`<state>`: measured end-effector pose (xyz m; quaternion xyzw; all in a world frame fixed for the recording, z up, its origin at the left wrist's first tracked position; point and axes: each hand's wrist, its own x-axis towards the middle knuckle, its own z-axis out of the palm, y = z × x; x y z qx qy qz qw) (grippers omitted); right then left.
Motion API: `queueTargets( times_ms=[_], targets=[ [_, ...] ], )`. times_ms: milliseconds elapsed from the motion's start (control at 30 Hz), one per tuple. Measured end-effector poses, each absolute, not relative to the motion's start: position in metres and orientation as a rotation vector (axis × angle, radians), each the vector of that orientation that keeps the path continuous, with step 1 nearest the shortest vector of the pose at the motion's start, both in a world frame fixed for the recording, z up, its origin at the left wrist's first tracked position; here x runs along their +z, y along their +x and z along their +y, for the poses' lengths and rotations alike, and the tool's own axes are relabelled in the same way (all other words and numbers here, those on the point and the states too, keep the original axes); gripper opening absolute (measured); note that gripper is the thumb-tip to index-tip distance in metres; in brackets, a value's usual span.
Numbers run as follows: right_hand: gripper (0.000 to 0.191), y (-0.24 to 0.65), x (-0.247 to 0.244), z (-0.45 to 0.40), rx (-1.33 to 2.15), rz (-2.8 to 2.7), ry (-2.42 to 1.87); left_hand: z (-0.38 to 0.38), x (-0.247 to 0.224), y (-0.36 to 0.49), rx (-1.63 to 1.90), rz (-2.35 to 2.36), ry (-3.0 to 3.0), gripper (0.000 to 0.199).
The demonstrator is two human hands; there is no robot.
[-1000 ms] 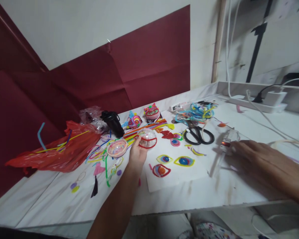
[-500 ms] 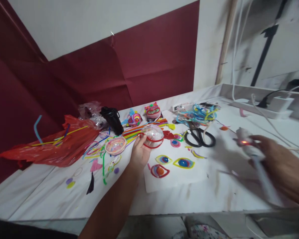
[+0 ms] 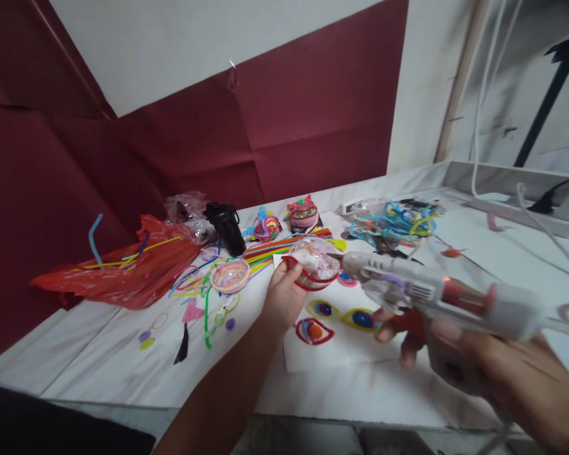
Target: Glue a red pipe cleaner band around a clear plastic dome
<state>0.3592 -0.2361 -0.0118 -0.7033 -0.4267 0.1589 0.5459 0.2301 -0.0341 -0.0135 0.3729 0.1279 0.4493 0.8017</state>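
Note:
Between its fingers and thumb, my left hand [image 3: 287, 294] holds a clear plastic dome [image 3: 315, 258] with a red pipe-cleaner band round its lower edge. My right hand [image 3: 483, 354] is wrapped round the grip of a white hot glue gun [image 3: 436, 287], its red light on. The gun's nozzle points left, close to the dome's right side; whether it touches I cannot tell. Just below the dome, several coloured pipe-cleaner eyes lie on a white sheet [image 3: 341, 357], among them a red-rimmed eye [image 3: 314, 331] and a yellow-rimmed eye [image 3: 361, 319].
Behind the dome lie a bundle of pipe cleaners [image 3: 265, 253], two decorated figures and a black bottle [image 3: 225, 227]. A red plastic bag [image 3: 123, 272] spreads at left beside a coiled bowl [image 3: 230, 276]. Blue strands [image 3: 393, 221] and a power strip [image 3: 526, 212] are at the right.
My right hand has swung the glue gun in from the right and turned it level, its nozzle now near the dome. The view has shifted slightly; my left hand still holds the dome.

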Motion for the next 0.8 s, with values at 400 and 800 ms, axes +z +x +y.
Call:
queueTargets(
  times_ms=[400, 800],
  targets=[
    [0.045, 0.347, -0.001, -0.208, 0.544, -1.199, -1.593, -0.042, -0.011, 0.229, 0.906, 0.232, 0.941, 0.021],
    [0.049, 0.348, 0.002, -0.204, 0.489, -1.159, -1.514, -0.042, -0.017, 0.231, 0.919, 0.303, 1.063, 0.022]
  ],
)
